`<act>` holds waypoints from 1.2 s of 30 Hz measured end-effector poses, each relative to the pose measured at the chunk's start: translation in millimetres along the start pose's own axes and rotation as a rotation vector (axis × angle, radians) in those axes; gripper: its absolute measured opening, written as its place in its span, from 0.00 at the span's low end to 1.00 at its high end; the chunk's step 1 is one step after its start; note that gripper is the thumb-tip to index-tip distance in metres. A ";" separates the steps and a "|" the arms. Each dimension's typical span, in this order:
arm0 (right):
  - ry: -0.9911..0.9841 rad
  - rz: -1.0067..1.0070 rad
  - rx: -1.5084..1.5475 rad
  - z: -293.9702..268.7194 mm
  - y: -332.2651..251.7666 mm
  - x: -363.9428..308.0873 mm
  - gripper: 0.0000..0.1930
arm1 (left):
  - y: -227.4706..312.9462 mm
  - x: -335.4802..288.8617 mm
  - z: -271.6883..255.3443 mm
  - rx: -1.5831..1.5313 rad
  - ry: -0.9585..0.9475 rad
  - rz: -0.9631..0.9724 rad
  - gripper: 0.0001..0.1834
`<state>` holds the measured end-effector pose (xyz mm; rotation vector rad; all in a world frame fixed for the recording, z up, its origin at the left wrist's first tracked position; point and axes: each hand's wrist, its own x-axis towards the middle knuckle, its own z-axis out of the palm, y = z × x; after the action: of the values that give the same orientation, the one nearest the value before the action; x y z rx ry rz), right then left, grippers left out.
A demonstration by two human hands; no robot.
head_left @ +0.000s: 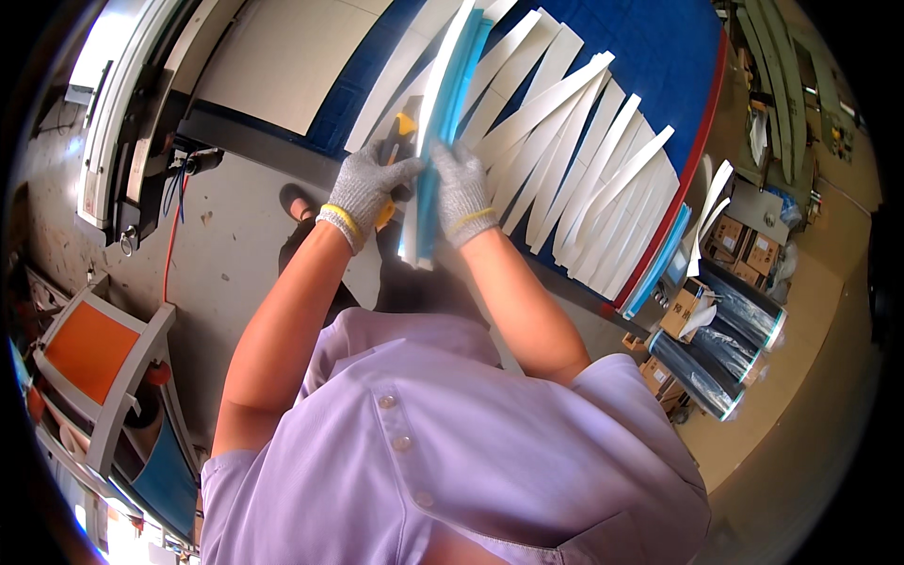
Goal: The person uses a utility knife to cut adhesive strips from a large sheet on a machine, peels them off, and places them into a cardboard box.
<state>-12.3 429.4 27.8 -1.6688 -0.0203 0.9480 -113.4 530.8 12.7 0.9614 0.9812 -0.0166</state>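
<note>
Lilac shirt (452, 452) fills the lower frame, both bare forearms rising from it toward the bench. Left hand (369, 188), in a grey knit glove with a yellow cuff, is closed around a yellow-and-black utility knife (400, 141), blade end pointing up beside the strip bundle. Right hand (463, 193), gloved alike, is clamped on a bundle of long white and blue strips (443, 122), held on edge and running from near the waist up across the blue table (650, 56). To the right, many cut white strips (584, 179) lie fanned and overlapping on the table, reaching its red edge (692, 160). Judgement: trimming or slitting of the held bundle is in hand, knife just beside it; whether the blade touches the material cannot be told. Next move likely calls for a firm hold on the bundle and keeping the right fingers off the cutting line. Dark rolls (725, 348) and cardboard boxes (744, 245) sit on the floor at right; an orange-panelled frame (89, 348) at lower left.
</note>
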 end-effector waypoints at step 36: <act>0.178 -0.211 0.328 -130.5 -59.5 -66.4 0.28 | 55.6 -5.8 -89.3 0.119 0.053 0.184 0.15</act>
<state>46.4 312.3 116.2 -1.4087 0.0746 0.6051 -155.7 624.2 37.2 1.1638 0.9450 0.1057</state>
